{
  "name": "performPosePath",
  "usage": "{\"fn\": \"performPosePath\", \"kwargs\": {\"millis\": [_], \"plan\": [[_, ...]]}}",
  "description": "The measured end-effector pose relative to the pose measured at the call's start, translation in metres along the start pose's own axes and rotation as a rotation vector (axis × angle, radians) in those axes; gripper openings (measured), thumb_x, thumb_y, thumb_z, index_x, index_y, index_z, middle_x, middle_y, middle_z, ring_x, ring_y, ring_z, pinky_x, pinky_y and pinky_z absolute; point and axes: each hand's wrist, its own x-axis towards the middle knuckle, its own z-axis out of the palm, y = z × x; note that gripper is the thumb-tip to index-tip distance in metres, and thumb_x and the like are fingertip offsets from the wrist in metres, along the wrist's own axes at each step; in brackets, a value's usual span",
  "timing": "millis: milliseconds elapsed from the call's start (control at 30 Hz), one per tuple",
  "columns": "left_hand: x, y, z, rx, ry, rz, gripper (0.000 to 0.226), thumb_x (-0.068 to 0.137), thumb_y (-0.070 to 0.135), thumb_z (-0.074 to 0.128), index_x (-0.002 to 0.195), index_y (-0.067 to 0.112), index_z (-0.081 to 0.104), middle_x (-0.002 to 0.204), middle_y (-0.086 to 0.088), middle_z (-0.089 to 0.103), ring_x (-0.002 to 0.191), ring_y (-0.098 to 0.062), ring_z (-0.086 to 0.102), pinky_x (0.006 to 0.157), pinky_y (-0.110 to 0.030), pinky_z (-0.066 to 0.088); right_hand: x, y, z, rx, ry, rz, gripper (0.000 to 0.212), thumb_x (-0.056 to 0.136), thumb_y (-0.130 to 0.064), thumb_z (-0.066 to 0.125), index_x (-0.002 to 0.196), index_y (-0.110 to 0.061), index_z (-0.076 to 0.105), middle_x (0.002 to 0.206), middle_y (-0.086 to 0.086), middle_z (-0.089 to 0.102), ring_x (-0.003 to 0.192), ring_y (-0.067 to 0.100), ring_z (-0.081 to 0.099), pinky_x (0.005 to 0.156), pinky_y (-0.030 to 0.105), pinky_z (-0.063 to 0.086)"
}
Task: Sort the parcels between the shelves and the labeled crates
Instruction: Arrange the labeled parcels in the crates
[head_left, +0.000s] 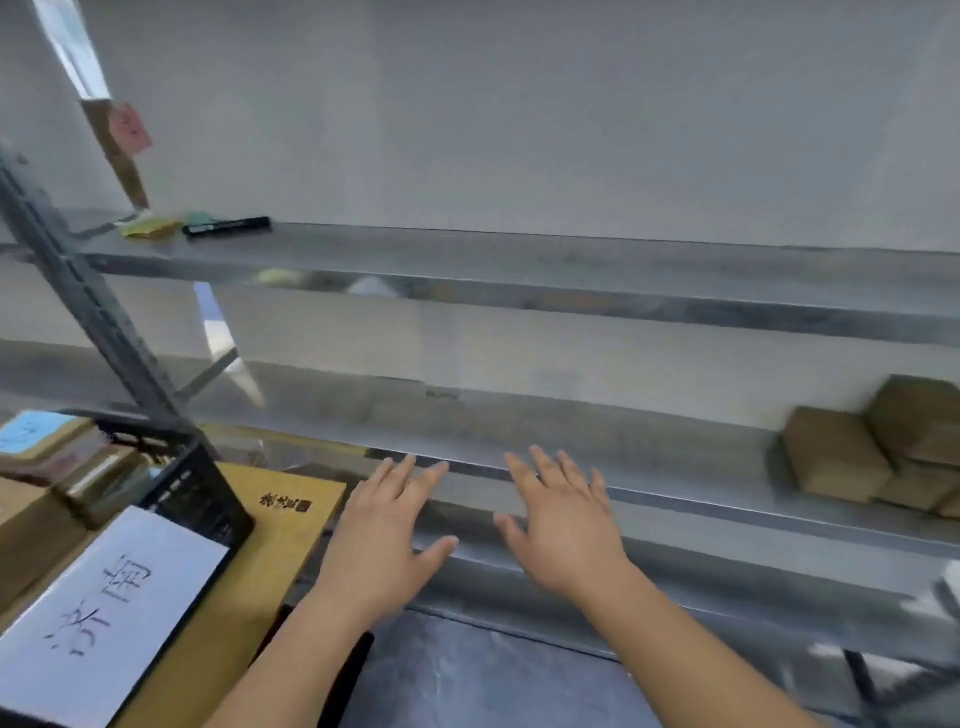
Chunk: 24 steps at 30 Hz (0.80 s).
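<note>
My left hand (387, 530) and my right hand (563, 519) are both stretched forward with fingers spread, holding nothing, in front of the middle metal shelf (519, 431). Several brown cardboard parcels (883, 447) sit at the right end of that shelf. At the lower left stands a black crate (202, 488) with a white paper label (104, 613) bearing handwritten characters; it holds several brown parcels (47, 499), one with a blue note. A flat yellow-brown box (270, 561) lies under the crate.
The upper shelf (519, 260) carries a black marker (226, 227) and yellow and green sticky note pads (150, 226) at its left end. A grey slotted upright (88, 306) runs diagonally at the left. Dark floor (467, 675) shows below.
</note>
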Motion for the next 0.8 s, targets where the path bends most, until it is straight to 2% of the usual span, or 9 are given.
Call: {"fn": "performPosePath", "kwargs": {"millis": [200,400,533,800], "plan": [[0.098,0.072,0.053,-0.036,-0.090,0.211,0.082,0.087,0.064,0.059,0.156,0.045,0.018,0.167,0.002,0.019,0.155,-0.022,0.010,0.125,-0.039,0.014,0.019,0.100,-0.027,0.000,0.056,0.194,0.072,0.102,-0.059,0.039,0.163,-0.038,0.006,0.173,-0.003,0.003,0.159,0.025,-0.001,0.127,0.053,0.000],[0.183,0.134,0.099,-0.043,-0.175,0.346,0.083,0.087,0.066,0.054,0.156,0.046,0.014,0.167,0.001,0.020,0.154,-0.021,0.012,0.125,-0.038,0.013,0.033,0.183,-0.050,0.021,0.081,0.360,0.072,0.102,-0.059,0.039,0.163,-0.038,0.008,0.173,-0.002,0.004,0.159,0.024,0.001,0.127,0.051,0.002],[0.231,0.184,0.126,-0.038,-0.236,0.462,0.084,0.083,0.067,0.051,0.156,0.044,0.017,0.165,-0.004,0.026,0.152,-0.026,0.020,0.124,-0.041,0.019,0.033,0.242,-0.062,0.034,0.110,0.488,0.071,0.102,-0.059,0.038,0.163,-0.038,0.008,0.173,-0.003,0.004,0.158,0.024,0.002,0.127,0.052,0.003],[0.271,0.289,0.187,-0.062,-0.369,0.513,0.084,0.086,0.064,0.058,0.155,0.046,0.015,0.165,-0.011,0.023,0.150,-0.035,0.022,0.122,-0.040,0.023,0.012,0.353,-0.066,0.076,0.081,0.653,0.072,0.102,-0.060,0.041,0.163,-0.037,0.012,0.173,-0.003,0.007,0.158,0.023,0.006,0.126,0.052,0.009]]}}
